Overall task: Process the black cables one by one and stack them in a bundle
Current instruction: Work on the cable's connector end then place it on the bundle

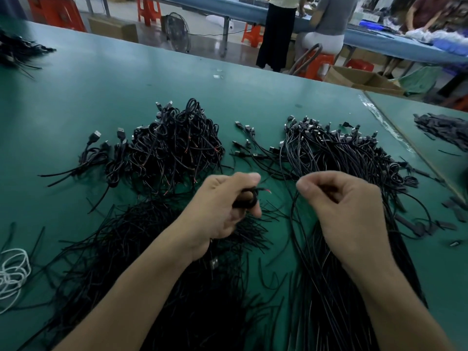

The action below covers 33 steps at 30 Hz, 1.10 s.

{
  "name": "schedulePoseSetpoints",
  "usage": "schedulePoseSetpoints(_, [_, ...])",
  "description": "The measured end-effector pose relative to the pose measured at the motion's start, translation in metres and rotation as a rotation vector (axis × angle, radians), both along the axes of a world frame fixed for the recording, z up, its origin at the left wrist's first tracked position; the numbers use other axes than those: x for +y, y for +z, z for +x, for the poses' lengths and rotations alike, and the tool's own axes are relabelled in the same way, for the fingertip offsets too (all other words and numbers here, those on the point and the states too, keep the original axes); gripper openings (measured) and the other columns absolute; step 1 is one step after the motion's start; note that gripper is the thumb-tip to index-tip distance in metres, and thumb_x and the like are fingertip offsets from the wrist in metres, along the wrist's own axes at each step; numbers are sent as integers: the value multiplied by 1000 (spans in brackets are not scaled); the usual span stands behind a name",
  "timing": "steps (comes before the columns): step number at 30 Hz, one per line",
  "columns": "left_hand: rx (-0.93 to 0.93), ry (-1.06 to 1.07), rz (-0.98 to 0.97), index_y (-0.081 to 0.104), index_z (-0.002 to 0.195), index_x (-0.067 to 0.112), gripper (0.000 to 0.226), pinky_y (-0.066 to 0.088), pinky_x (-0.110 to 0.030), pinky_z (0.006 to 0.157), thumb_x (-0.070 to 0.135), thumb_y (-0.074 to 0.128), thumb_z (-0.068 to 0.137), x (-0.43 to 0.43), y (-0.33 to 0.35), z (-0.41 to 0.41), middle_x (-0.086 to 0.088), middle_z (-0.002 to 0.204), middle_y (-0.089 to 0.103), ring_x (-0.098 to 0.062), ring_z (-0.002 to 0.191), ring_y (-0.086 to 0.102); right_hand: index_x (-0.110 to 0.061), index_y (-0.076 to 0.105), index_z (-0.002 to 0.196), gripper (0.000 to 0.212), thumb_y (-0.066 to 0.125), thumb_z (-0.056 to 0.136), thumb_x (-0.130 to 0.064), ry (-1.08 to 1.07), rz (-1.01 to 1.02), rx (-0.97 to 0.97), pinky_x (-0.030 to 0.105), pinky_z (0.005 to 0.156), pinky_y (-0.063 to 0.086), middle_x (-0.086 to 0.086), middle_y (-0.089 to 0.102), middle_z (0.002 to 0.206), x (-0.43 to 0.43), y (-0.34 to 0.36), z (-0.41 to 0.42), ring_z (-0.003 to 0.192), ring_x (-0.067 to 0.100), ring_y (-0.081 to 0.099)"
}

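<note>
Surface: broad, green, matte, smooth, faintly scuffed.

Across its near left part, under the left forearm, strands: a wide, flat mat of thin, stiff black lengths, short and straight, lying crisscross.

On the right, sheaf: long black cables, slim, round and slightly glossy, laid roughly parallel, running from the near edge under the right forearm out to a fan of blocky plugs with metal tips at the far end.

Beyond the left hand, heap: a rounded mound of black cables wound into small loops, with plugs poking out at the top and left and bare red wire ends here and there. Between heap and sheaf, a few loose plugged cables, flat on the green.

Left hand, raised over the far edge of the strands, fingers curled tight round a coil. Right hand, near the left but apart from it, over the sheaf, thumb and forefinger pressed together on a cable, other fingers folded in.

At the far right, strips: flat, dull, dark, short, heaped in a low pile, with more scattered nearer along the right side.

At the left edge, white cord: thin, limp, in loose overlapping rings.

Coil: a small, tight black ring, one red wire tip sticking out on its right. Cable: one fine black line dropping from the pinch toward the near edge, beside the sheaf.
</note>
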State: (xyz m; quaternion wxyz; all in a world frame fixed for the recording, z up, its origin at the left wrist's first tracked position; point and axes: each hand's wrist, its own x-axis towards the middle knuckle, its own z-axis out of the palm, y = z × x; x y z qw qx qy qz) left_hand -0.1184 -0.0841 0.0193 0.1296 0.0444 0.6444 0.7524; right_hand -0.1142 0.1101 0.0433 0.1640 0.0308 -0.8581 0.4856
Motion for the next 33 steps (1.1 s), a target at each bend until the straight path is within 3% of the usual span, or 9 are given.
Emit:
schedulePoseSetpoints(4, [51,-71,24,72,87,16,27,20,-10,33,36,55,95,8,3,4,11,48,36,-2,32,26,-26,73,80,11,74,87,-17,82,-221,49,22,68,56,-7,74,78,-29,-4,8,71,9,68])
schedulePoseSetpoints(8, [83,55,135,66,111,12,29,22,-10,33,27,42,104,9,4,2,12,43,36,-1,30,25,-29,68,86,20,73,88,-9,175,0,129,9,70,46,-14,67,84,-41,-9,18,82,3,64])
schedulePoseSetpoints(12, [78,158,145,78,90,19,53,22,-14,39,51,38,103,13,2,3,7,39,34,-8,32,21,-19,71,90,16,70,88,-3,256,154,215,7,82,46,-12,65,95,-46,-11,22,101,-4,62])
schedulePoseSetpoints(15, [46,246,137,77,73,16,65,22,-15,38,58,36,102,18,-1,2,6,40,35,-8,33,23,-12,69,90,7,66,92,-5,286,345,349,19,93,50,-6,63,95,-46,-11,23,114,3,60])
schedulePoseSetpoints(17, [46,280,113,69,65,6,71,21,-17,38,58,37,101,19,-3,1,2,42,31,-11,33,21,-10,69,90,7,63,94,-10,343,523,423,32,88,53,-2,62,92,-42,-9,23,103,13,62])
schedulePoseSetpoints(19, [66,282,49,54,50,14,68,20,-19,40,55,38,102,20,-6,0,3,43,29,-13,35,20,-10,68,89,7,63,94,-8,422,700,485,38,76,52,1,61,89,-38,-6,21,86,19,58])
schedulePoseSetpoints(22, [22,160,-23,35,49,21,63,18,-21,42,52,40,103,17,-8,1,3,44,26,-14,38,17,-11,70,87,6,68,90,-7,491,854,599,38,72,47,1,63,90,-34,4,17,86,22,57])
schedulePoseSetpoints(27, [-237,-141,-103,44,43,26,60,18,-13,40,34,42,103,11,-9,3,5,43,31,-8,35,22,-15,71,87,8,67,91,-20,602,737,491,35,85,46,-3,65,97,-30,14,9,96,18,60])
schedulePoseSetpoints(33, [-332,-430,93,34,64,28,61,15,-10,37,86,50,74,10,-6,2,9,52,24,-3,37,17,-21,68,77,11,76,84,-17,472,415,126,32,73,50,-12,64,81,-24,13,4,80,8,62])
